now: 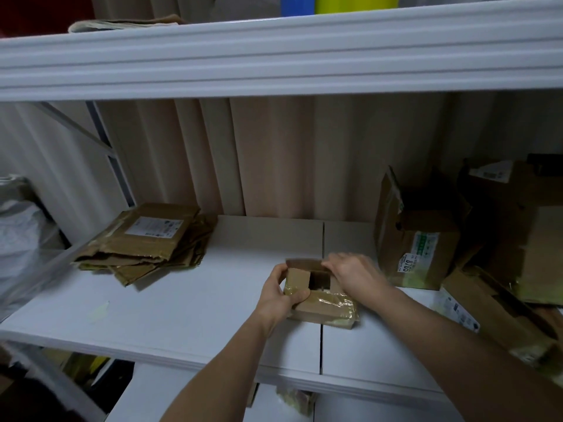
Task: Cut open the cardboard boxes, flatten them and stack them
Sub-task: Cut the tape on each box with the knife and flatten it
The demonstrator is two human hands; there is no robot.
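Observation:
A small taped cardboard box (pixel 326 306) lies on the white shelf (pixel 182 315) in front of me, its top partly open with a dark gap showing. My left hand (pixel 278 295) grips the box's left end, thumb curled over a flap. My right hand (pixel 355 274) lies over the right side, fingers curled on the far flap. A stack of flattened boxes (pixel 146 242) rests at the left back of the shelf. Several unflattened boxes (pixel 417 236) stand at the right.
A thick white shelf board (pixel 274 56) hangs overhead, close above the work area. Beige curtain (pixel 274 156) forms the back. A white bag (pixel 21 233) sits at far left. More torn cardboard (pixel 499 312) crowds the right front. A lower shelf lies beneath.

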